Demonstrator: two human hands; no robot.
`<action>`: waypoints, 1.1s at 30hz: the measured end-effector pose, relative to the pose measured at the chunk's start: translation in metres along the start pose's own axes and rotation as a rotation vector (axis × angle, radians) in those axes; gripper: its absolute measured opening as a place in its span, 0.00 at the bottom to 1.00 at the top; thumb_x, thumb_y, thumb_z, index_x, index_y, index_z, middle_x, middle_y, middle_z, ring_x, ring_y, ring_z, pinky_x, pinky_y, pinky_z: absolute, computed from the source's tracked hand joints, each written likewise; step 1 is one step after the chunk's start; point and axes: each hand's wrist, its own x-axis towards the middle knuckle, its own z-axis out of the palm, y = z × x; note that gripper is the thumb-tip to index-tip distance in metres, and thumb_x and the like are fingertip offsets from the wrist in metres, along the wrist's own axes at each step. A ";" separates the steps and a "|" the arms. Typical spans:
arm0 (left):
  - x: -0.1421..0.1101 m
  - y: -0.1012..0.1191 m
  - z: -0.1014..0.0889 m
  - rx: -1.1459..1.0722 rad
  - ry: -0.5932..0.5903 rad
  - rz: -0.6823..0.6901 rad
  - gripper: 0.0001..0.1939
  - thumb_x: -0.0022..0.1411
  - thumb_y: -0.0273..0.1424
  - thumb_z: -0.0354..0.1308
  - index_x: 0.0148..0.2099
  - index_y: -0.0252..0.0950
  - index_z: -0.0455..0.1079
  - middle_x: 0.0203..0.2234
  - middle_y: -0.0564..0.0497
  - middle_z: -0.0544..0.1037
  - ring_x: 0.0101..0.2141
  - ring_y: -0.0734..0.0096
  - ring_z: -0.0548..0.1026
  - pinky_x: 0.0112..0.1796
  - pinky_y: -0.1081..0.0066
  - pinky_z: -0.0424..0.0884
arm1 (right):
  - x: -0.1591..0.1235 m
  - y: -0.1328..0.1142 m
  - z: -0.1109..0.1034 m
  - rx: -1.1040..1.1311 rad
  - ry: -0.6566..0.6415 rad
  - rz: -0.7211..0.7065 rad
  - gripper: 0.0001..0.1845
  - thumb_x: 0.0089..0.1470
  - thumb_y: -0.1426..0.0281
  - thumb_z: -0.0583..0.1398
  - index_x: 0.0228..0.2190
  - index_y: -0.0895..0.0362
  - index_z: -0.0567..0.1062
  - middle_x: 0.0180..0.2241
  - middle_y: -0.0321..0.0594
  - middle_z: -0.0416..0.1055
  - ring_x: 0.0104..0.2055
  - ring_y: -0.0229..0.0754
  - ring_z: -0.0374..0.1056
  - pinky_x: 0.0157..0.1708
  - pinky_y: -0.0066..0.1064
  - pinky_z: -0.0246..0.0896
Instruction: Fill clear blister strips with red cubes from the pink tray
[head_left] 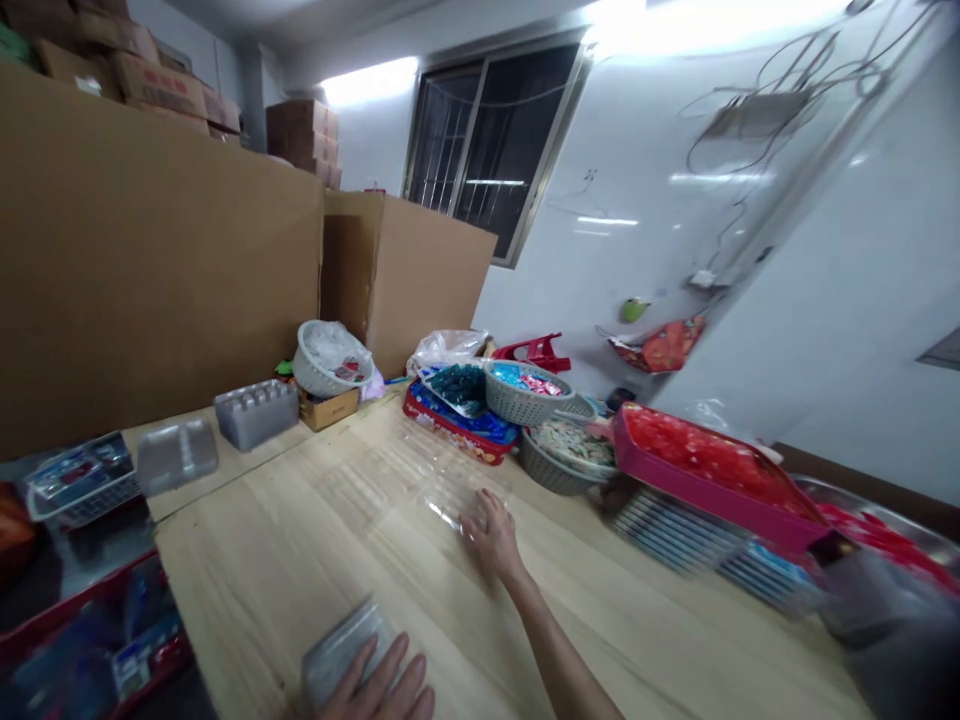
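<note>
My right hand [493, 535] reaches to the middle of the wooden table, its bent fingers closed at the near right edge of a clear plastic tray [442, 500]. This tray lies flat and is hard to make out against the wood. Close to the table's front, my left hand [382, 685] rests with fingers apart over a stack of clear plastic trays [345, 645]. The lower part of that hand is cut off by the picture's edge.
Behind are a red tin [457, 430] of blue pieces and grey baskets [525, 400] of small packets. At right, a pink tray [720, 480] of red pieces sits on stacked packs [675, 530]. More clear trays [255, 415] and a white basket [319, 375] stand left, before cardboard [165, 260].
</note>
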 end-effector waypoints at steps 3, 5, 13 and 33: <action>0.006 0.005 -0.005 -0.026 0.001 -0.062 0.10 0.62 0.27 0.50 0.44 0.36 0.70 0.45 0.50 0.77 0.52 0.60 0.68 0.61 0.57 0.48 | -0.065 -0.028 0.002 0.285 -0.096 -0.002 0.21 0.46 0.52 0.59 0.31 0.57 0.75 0.36 0.45 0.73 0.41 0.50 0.66 0.43 0.37 0.58; 0.008 0.013 -0.007 -0.083 0.059 -0.161 0.18 0.64 0.38 0.44 0.44 0.33 0.70 0.44 0.45 0.77 0.54 0.56 0.66 0.60 0.54 0.49 | -0.114 -0.047 -0.002 0.620 -0.299 0.046 0.18 0.47 0.54 0.61 0.24 0.57 0.73 0.27 0.40 0.70 0.33 0.44 0.64 0.36 0.33 0.57; 0.021 0.007 -0.048 -0.286 -0.332 -0.128 0.31 0.59 0.43 0.48 0.58 0.28 0.59 0.56 0.39 0.66 0.59 0.48 0.57 0.55 0.50 0.58 | -0.204 -0.084 -0.018 0.972 -0.432 0.206 0.18 0.46 0.58 0.64 0.19 0.59 0.70 0.23 0.35 0.59 0.28 0.37 0.53 0.30 0.28 0.48; 0.021 0.010 -0.055 -0.286 -0.373 -0.156 0.30 0.60 0.44 0.46 0.57 0.28 0.61 0.54 0.40 0.69 0.58 0.48 0.58 0.55 0.49 0.57 | -0.186 -0.070 -0.013 0.843 -0.301 0.274 0.21 0.43 0.54 0.63 0.18 0.57 0.64 0.19 0.31 0.55 0.25 0.37 0.51 0.28 0.28 0.47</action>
